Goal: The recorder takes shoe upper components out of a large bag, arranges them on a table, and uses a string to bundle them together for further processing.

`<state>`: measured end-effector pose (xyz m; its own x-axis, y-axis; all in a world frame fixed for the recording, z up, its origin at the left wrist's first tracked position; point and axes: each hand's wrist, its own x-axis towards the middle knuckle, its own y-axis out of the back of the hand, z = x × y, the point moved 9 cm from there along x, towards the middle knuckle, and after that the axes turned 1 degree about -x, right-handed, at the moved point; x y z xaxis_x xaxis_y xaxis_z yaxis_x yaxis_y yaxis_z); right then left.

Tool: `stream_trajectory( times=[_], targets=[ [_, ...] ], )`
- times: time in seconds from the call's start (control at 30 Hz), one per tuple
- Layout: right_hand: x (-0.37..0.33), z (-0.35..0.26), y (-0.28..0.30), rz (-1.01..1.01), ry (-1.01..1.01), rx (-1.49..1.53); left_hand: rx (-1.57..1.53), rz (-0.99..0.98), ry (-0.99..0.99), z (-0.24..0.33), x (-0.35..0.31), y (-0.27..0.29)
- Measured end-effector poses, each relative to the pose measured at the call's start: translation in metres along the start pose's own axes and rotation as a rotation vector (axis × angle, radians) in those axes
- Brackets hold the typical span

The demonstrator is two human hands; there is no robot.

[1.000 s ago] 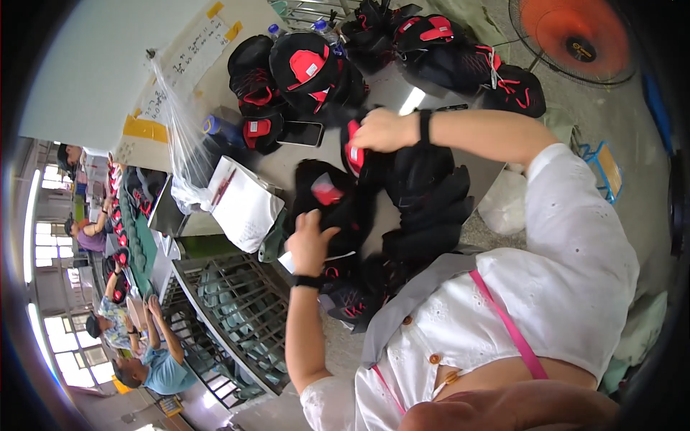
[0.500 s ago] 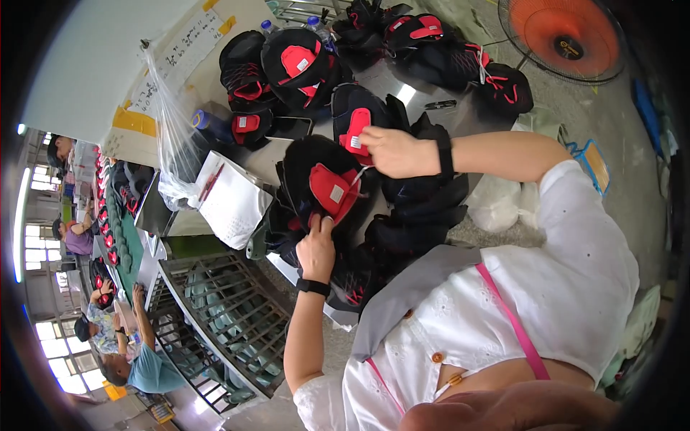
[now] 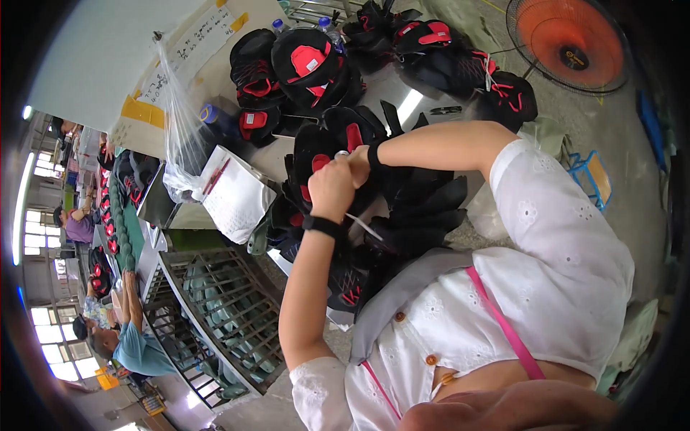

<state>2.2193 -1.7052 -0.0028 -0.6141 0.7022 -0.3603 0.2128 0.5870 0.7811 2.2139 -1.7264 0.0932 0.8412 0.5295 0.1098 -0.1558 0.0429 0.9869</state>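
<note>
My left hand (image 3: 332,189) and my right hand (image 3: 359,165) meet over a bundle of black and red shoe uppers (image 3: 305,152) on the table. Both sets of fingers are closed. A narrow white tie (image 3: 365,227) trails from under my left hand, its loose end sticking out toward me. A bit of white also shows between the hands; the rest of the tie is hidden by my fingers. Just beyond the hands, a red tongue (image 3: 353,136) stands out on another black upper. Several black pieces (image 3: 424,208) lie fanned beside my right wrist.
Stacked black and red uppers (image 3: 309,63) cover the table's far side, with more at the far right (image 3: 507,93). A blue-capped bottle (image 3: 210,115), a white pad (image 3: 237,195) and a hanging plastic bag (image 3: 172,144) are on the left. An orange fan (image 3: 568,47) stands far right; a barred rack (image 3: 223,316) near left.
My hands have come together: the left moved up and away from me, the right moved down and slightly left. The bundle's red tongue with the white label is now covered.
</note>
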Motion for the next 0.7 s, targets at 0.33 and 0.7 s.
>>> stream_trajectory(
  times=[0.33,0.7],
  targets=[
    [-0.063,0.076,0.005,0.252,-0.251,1.131,-0.534,-0.286,0.047,-0.031,-0.016,-0.067],
    [-0.088,0.057,0.021,0.341,-0.104,0.789,-1.078,-0.289,0.448,-0.072,-0.011,-0.079]
  ],
)
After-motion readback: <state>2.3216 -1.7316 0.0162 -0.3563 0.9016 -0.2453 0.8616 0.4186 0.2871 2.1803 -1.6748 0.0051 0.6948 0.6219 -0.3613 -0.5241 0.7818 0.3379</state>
